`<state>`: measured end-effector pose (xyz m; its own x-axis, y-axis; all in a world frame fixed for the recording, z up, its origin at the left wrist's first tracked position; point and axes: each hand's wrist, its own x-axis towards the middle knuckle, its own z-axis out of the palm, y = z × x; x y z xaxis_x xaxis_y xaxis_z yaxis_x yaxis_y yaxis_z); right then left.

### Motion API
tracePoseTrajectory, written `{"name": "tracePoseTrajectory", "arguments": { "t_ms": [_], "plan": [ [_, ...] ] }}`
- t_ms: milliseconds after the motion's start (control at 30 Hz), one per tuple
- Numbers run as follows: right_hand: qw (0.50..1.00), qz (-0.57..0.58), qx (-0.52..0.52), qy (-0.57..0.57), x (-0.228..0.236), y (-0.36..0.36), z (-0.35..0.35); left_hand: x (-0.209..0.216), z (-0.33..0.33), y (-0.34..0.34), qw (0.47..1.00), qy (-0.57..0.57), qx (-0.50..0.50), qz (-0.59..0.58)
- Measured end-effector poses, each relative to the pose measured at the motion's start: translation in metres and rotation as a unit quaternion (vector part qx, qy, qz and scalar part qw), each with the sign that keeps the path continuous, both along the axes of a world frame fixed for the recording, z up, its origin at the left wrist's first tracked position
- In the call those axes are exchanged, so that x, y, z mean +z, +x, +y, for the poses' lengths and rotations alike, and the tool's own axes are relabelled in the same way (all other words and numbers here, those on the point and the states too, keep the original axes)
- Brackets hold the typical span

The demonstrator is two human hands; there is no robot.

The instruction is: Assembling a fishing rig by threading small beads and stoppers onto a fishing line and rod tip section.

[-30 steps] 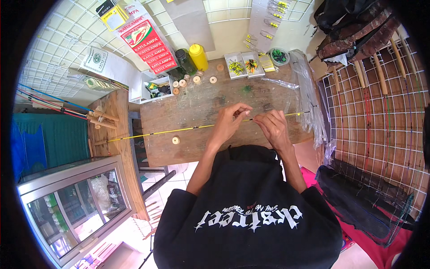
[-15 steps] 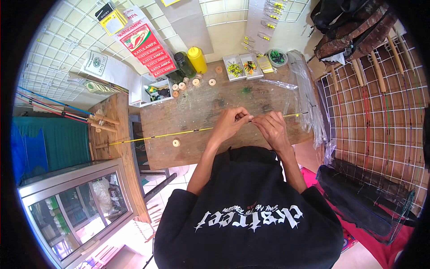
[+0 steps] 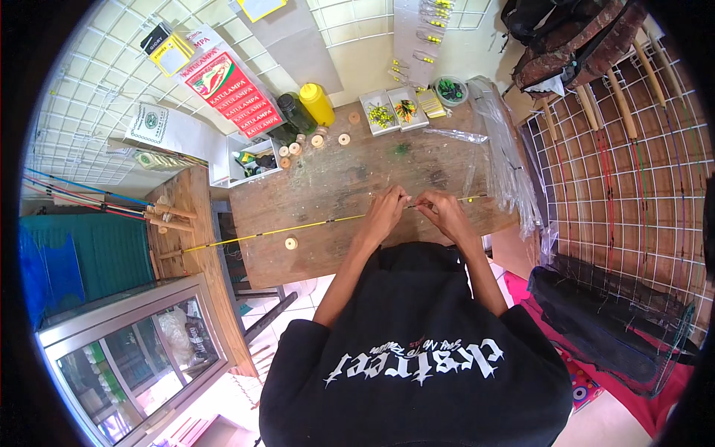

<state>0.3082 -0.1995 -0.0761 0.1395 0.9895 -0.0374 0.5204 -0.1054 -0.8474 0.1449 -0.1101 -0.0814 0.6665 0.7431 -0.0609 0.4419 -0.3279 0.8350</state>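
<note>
A thin yellow fishing rod (image 3: 298,225) with dark bands lies across the work, its wooden handle at the far left and its tip past my right hand. My left hand (image 3: 386,212) is closed in a pinch just above the rod; whatever its fingertips hold is too small to make out. Close beside it, my right hand (image 3: 442,211) has its fingers closed on the rod near a dark band. A small gap separates the two sets of fingertips. Left of my hands, a wooden spool (image 3: 291,243) sits on the wooden table (image 3: 328,257).
Several more spools (image 3: 318,141), a yellow bottle (image 3: 316,106) and a dark bottle (image 3: 296,114) stand at the back. White boxes (image 3: 382,128) hold small colourful pieces. Clear plastic sleeves (image 3: 506,149) cover the right edge. A glass cabinet (image 3: 141,350) stands lower left.
My fingertips have drawn slightly apart, and my left hand has turned. The whole view has shifted a little. The rod stays stretched across the table.
</note>
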Motion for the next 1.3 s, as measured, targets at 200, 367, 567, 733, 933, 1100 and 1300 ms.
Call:
{"name": "tracePoseTrajectory", "arguments": {
  "t_ms": [200,367,567,733,933,1100,1300],
  "plan": [
    [0.998,-0.038,-0.020,-0.042,-0.025,0.006,-0.009,-0.028,-0.003,-0.001,1.000,-0.001,-0.001,0.011],
    [0.995,-0.092,-0.024,-0.012,-0.038,0.017,-0.013,-0.030,-0.005,0.001,1.000,0.016,0.011,0.019],
    [0.992,-0.120,-0.019,0.024,-0.042,0.017,-0.011,-0.038,-0.005,0.004,0.999,0.033,0.007,0.027],
    [0.995,-0.100,-0.027,0.006,-0.053,0.016,-0.010,-0.049,-0.007,0.005,0.999,0.045,0.002,0.031],
    [0.993,-0.119,-0.021,0.001,-0.055,0.012,-0.008,-0.057,-0.008,0.004,0.999,0.009,0.026,0.031],
    [0.993,-0.117,-0.008,-0.002,-0.058,0.009,-0.005,-0.057,-0.009,0.003,0.998,0.029,0.022,0.047],
    [0.983,-0.181,-0.012,0.039,-0.058,0.004,-0.003,-0.062,-0.009,0.001,0.998,0.003,0.052,0.036]
  ]
}}
